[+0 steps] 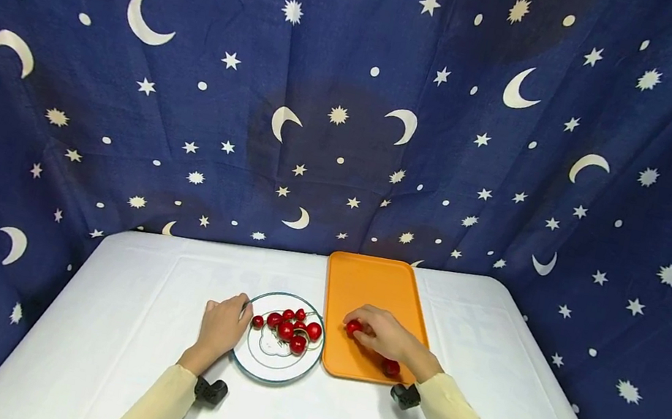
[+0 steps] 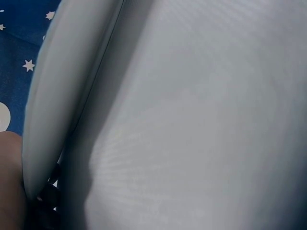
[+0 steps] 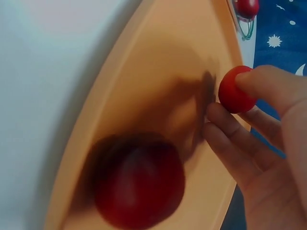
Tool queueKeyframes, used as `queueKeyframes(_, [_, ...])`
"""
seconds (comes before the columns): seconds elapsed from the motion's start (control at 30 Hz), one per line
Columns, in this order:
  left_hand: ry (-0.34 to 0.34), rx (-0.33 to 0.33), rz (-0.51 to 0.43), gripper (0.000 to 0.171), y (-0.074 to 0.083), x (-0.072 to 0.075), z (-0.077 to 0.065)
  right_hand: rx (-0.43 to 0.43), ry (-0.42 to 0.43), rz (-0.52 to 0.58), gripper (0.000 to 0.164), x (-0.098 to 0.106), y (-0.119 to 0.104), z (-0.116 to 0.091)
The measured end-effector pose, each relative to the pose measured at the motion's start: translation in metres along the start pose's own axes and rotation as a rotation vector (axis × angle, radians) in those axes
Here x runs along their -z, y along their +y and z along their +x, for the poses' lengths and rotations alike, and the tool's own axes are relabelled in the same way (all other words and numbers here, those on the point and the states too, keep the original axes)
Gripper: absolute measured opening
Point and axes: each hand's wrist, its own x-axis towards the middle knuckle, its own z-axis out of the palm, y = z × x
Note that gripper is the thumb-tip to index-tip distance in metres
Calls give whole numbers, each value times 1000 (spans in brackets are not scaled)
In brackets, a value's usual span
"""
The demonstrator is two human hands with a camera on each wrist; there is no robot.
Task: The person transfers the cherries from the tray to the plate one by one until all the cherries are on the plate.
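My left hand (image 1: 222, 330) grips the left rim of a white plate (image 1: 267, 374) with a blue-green edge; the left wrist view shows the plate's side (image 2: 72, 86) between thumb and fingers. On the plate lie several red cherries (image 1: 285, 331), some with green stems. Over the orange tray (image 1: 372, 290), my right hand (image 1: 385, 333) pinches a round bright red cherry (image 3: 236, 90) between thumb and fingertips. A darker red cherry (image 1: 391, 368) rests on the tray near its front right corner, below the right wrist, and looms large in the right wrist view.
Plate and tray stand side by side on a white-covered table (image 1: 148, 297), the tray to the right. A dark blue cloth (image 1: 355, 94) with moons and stars hangs behind and at both sides. The tray has a raised rim (image 3: 103, 86).
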Motion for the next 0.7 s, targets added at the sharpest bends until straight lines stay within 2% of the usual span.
queueKeyframes(0.33, [-6,0,2,19,1,0,0,-81,-16,25,31,-1,-12,17])
queueKeyframes(0.6, [1,-9,1,19,1,1,-1,-93,-5,38,32,-8,-20,28])
queueKeyframes(0.7, [0,-10,3,19,1,1,-1,-68,10,51,29,-10,-23,34])
